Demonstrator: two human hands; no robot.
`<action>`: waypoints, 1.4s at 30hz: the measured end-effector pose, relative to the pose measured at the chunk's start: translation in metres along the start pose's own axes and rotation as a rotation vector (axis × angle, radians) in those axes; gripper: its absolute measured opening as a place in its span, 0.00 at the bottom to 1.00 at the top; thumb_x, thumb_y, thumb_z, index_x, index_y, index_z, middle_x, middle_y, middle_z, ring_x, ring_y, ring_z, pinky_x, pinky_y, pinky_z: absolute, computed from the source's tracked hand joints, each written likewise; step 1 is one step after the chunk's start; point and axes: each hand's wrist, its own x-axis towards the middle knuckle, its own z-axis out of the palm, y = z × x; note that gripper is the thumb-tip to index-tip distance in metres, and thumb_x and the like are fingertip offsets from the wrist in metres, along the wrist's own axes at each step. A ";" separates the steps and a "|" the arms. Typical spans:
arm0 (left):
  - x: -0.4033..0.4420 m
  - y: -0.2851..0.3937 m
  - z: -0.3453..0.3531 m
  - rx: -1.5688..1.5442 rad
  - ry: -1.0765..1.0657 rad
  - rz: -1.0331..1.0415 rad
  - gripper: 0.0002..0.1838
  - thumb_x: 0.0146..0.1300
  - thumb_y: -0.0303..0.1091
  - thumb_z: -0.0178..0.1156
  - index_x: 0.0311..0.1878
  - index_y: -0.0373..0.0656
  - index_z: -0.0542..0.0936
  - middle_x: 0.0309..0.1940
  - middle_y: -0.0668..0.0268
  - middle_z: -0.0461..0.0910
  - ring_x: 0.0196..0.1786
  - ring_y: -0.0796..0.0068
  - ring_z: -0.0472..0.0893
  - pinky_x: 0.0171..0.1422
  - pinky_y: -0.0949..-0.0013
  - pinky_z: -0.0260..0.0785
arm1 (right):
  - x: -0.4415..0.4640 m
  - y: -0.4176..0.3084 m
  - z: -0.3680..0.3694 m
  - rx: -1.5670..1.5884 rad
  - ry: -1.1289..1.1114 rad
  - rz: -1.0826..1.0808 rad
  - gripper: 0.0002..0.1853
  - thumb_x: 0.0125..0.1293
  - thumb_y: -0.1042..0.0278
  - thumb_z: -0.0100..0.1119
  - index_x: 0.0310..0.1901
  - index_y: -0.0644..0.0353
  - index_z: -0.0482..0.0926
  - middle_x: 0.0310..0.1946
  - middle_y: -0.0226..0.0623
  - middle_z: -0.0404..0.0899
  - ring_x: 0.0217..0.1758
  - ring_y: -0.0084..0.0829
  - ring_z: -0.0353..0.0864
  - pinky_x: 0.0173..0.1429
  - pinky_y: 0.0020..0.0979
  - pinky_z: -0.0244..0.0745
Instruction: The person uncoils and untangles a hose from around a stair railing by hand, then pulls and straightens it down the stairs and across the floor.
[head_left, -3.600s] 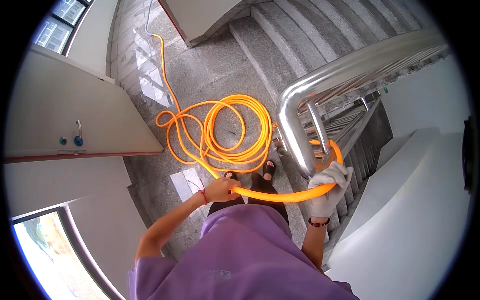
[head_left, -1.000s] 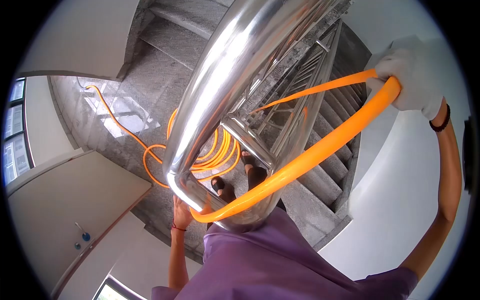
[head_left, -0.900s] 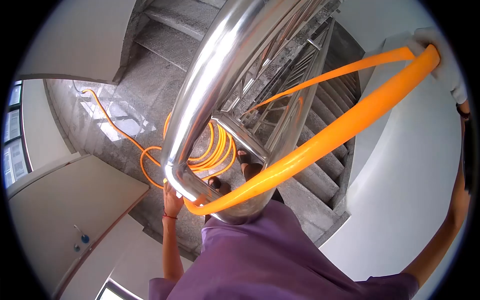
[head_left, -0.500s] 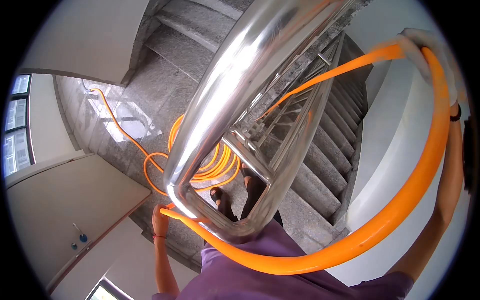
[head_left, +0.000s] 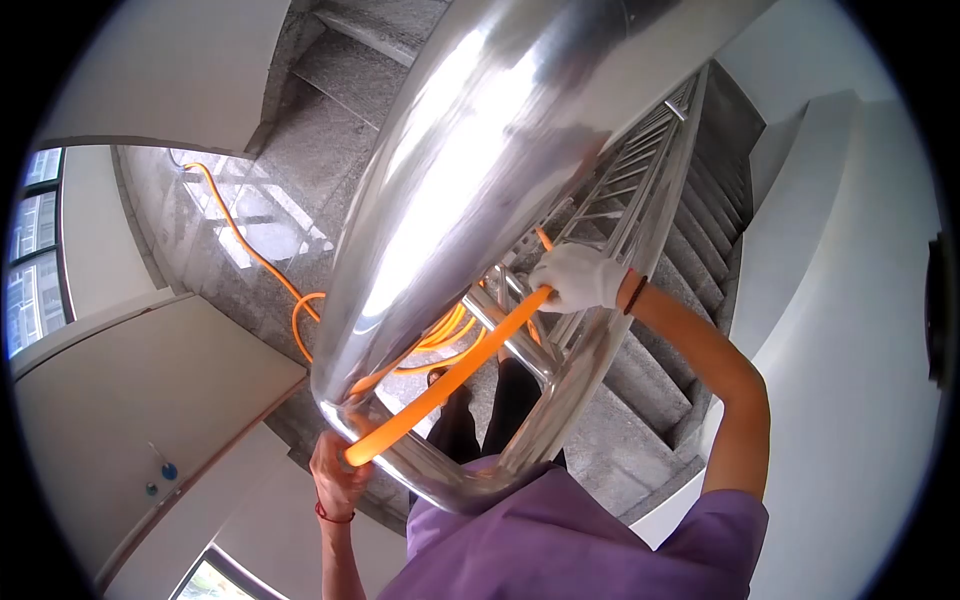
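An orange hose (head_left: 450,380) runs between my two hands, nearly straight, over the open end loop of the shiny metal handrail (head_left: 470,200). My bare left hand (head_left: 340,472) is closed on the hose just left of the rail's lower corner. In a white glove, my right hand (head_left: 580,280) grips it beside the rail, at the right of the loop. A short piece of hose shows just above the glove. Behind the rail, more hose lies coiled on the floor, mostly hidden by the metal.
Stone stairs (head_left: 625,380) go down at the right beside a curved white wall (head_left: 850,350). More steps (head_left: 360,70) are at the top. A door panel (head_left: 150,400) with a handle is at the left, near a window (head_left: 38,260). My feet are below the rail loop.
My right hand has come from the far upper right down and left to the rail. The wide hanging bend of hose has become a short, straighter span. The rail looks larger in view.
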 end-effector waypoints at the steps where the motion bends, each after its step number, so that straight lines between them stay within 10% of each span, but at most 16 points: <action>1: -0.003 0.001 0.002 0.004 0.004 0.002 0.13 0.45 0.27 0.66 0.35 0.40 0.73 0.31 0.57 0.75 0.38 0.57 0.77 0.47 0.59 0.68 | 0.009 -0.028 0.009 0.086 -0.151 0.075 0.06 0.56 0.63 0.60 0.31 0.55 0.79 0.28 0.36 0.79 0.37 0.37 0.81 0.47 0.38 0.74; 7: 0.013 -0.038 0.010 0.340 0.014 0.280 0.15 0.49 0.27 0.64 0.42 0.39 0.76 0.41 0.56 0.78 0.44 0.56 0.77 0.51 0.62 0.69 | 0.047 -0.005 0.058 0.183 -0.308 0.063 0.12 0.54 0.63 0.63 0.41 0.52 0.80 0.40 0.39 0.82 0.45 0.43 0.81 0.50 0.39 0.74; 15: -0.023 -0.108 0.048 -0.536 -0.171 -0.185 0.25 0.47 0.33 0.73 0.49 0.36 0.78 0.46 0.63 0.81 0.48 0.70 0.79 0.53 0.66 0.71 | 0.014 -0.029 0.027 0.307 -0.223 0.151 0.15 0.57 0.63 0.59 0.45 0.57 0.78 0.43 0.41 0.79 0.48 0.43 0.79 0.54 0.41 0.73; 20: -0.033 -0.023 -0.015 -0.044 -0.247 -0.020 0.22 0.41 0.26 0.71 0.43 0.40 0.77 0.40 0.58 0.80 0.44 0.60 0.80 0.53 0.63 0.72 | 0.011 -0.026 0.036 0.267 -0.236 0.107 0.16 0.58 0.64 0.57 0.48 0.56 0.76 0.43 0.42 0.79 0.47 0.45 0.80 0.53 0.42 0.75; 25: 0.007 -0.013 -0.017 0.316 0.150 0.228 0.26 0.37 0.25 0.72 0.42 0.42 0.74 0.46 0.59 0.77 0.53 0.51 0.75 0.65 0.51 0.65 | -0.002 -0.028 0.047 0.229 -0.144 0.118 0.14 0.60 0.65 0.57 0.47 0.57 0.75 0.39 0.41 0.78 0.47 0.42 0.79 0.55 0.41 0.74; 34: 0.071 -0.042 -0.039 0.237 0.090 0.330 0.14 0.49 0.29 0.66 0.20 0.37 0.69 0.21 0.59 0.70 0.29 0.59 0.72 0.36 0.63 0.64 | 0.008 -0.016 0.069 0.314 -0.102 0.082 0.14 0.57 0.66 0.59 0.45 0.59 0.75 0.36 0.45 0.82 0.43 0.46 0.82 0.50 0.42 0.76; 42: 0.008 -0.073 -0.014 0.165 0.264 0.128 0.10 0.44 0.27 0.66 0.22 0.38 0.73 0.20 0.60 0.73 0.25 0.59 0.73 0.32 0.63 0.66 | -0.002 -0.008 0.040 0.172 -0.018 0.164 0.12 0.61 0.56 0.59 0.36 0.57 0.77 0.27 0.41 0.80 0.35 0.44 0.82 0.42 0.41 0.75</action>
